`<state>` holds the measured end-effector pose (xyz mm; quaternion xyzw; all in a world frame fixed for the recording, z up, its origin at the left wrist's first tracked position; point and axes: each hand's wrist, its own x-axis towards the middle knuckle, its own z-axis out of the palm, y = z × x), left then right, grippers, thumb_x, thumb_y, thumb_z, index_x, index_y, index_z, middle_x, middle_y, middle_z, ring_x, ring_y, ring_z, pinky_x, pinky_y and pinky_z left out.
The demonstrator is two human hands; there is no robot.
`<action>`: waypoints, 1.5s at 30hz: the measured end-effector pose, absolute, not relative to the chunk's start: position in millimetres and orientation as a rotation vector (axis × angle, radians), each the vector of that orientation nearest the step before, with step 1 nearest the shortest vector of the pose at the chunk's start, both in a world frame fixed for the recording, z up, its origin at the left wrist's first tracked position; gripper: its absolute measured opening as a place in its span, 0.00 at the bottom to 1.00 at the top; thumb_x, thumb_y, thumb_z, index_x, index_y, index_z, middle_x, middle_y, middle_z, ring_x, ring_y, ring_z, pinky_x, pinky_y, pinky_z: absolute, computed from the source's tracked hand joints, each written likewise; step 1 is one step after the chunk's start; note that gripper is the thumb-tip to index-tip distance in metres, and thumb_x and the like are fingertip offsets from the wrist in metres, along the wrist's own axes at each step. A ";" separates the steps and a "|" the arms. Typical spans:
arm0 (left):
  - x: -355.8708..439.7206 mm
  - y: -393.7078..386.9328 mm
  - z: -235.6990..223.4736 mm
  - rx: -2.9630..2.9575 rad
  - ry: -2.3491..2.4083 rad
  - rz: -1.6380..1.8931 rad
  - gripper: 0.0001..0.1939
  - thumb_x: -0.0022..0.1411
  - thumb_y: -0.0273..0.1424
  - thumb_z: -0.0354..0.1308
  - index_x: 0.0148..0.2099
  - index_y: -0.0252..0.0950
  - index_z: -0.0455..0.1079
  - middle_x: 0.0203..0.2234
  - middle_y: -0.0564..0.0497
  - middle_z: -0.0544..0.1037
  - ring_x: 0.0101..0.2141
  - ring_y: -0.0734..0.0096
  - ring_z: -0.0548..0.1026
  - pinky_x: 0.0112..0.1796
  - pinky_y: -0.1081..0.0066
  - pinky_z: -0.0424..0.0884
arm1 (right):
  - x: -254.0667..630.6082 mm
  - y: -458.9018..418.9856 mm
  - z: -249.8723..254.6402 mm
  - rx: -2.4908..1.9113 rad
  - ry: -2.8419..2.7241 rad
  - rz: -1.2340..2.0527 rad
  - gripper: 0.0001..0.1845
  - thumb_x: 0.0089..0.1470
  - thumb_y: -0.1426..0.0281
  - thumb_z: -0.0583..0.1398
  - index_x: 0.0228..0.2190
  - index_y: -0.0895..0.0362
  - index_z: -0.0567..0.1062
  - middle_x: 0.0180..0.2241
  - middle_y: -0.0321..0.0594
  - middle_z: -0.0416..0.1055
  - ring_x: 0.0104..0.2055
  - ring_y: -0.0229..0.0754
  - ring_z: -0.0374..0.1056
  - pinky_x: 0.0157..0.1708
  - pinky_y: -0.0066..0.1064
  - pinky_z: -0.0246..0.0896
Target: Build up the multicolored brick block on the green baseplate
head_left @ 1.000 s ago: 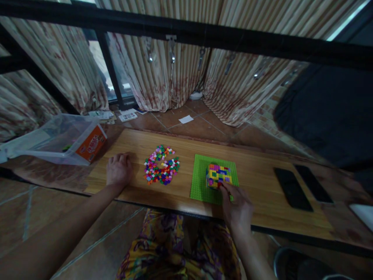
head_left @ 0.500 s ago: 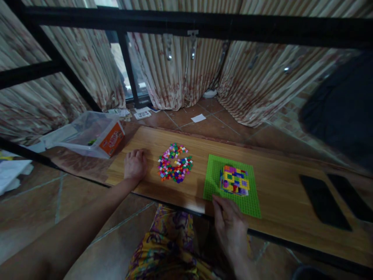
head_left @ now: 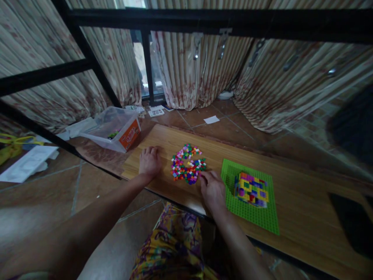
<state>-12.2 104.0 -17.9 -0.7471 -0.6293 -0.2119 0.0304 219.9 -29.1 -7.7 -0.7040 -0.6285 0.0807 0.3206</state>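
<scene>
My left hand [head_left: 150,162] rests on the wooden table [head_left: 166,136], fingers lying on its surface, with nothing visible in it. To its right is a loose pile of small coloured toy bricks [head_left: 186,167]. At the pile's right edge my right hand [head_left: 213,190] has thumb and fingers pinched together; a pinkish speck shows at the fingertips, too small to make out. Right of that hand lies a green studded baseplate [head_left: 230,167]. A blocky build of many coloured bricks [head_left: 252,189], mostly yellow, purple and red on top, stands on it.
Left of the table, a clear plastic bin [head_left: 113,128] with an orange label stands on the tiled floor. Dark flat objects [head_left: 349,217] lie at the table's right end. A white tray [head_left: 27,163] is on the floor far left. A black metal bar [head_left: 186,19] crosses above.
My right hand has moved left and away from me, from the baseplate's near edge to the brick pile. My left hand stays on the table. The view has shifted left.
</scene>
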 end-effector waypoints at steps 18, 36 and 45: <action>-13.0 107.0 -13.9 -2.305 -1.930 -0.604 0.20 0.63 0.31 0.44 0.50 0.29 0.70 0.47 0.37 0.74 0.47 0.49 0.69 0.48 0.54 0.65 | 217.1 -52.7 -3.7 -1.817 -1.748 0.150 0.14 0.59 0.78 0.51 0.33 0.56 0.75 0.34 0.42 0.72 0.39 0.43 0.66 0.41 0.32 0.59; -15.7 111.4 -17.4 -2.293 -1.905 -0.636 0.20 0.62 0.32 0.44 0.49 0.31 0.72 0.46 0.37 0.75 0.47 0.49 0.70 0.48 0.53 0.65 | 231.3 -117.2 11.8 -1.659 -1.422 0.429 0.14 0.56 0.78 0.54 0.34 0.54 0.79 0.36 0.39 0.75 0.38 0.39 0.72 0.39 0.28 0.67; -14.3 110.2 -14.4 -2.318 -1.936 -0.639 0.20 0.62 0.32 0.44 0.49 0.31 0.71 0.46 0.36 0.74 0.48 0.48 0.70 0.49 0.52 0.65 | 299.4 -139.8 17.6 -1.851 -0.962 0.022 0.09 0.54 0.64 0.61 0.33 0.56 0.79 0.37 0.43 0.76 0.37 0.43 0.73 0.39 0.35 0.69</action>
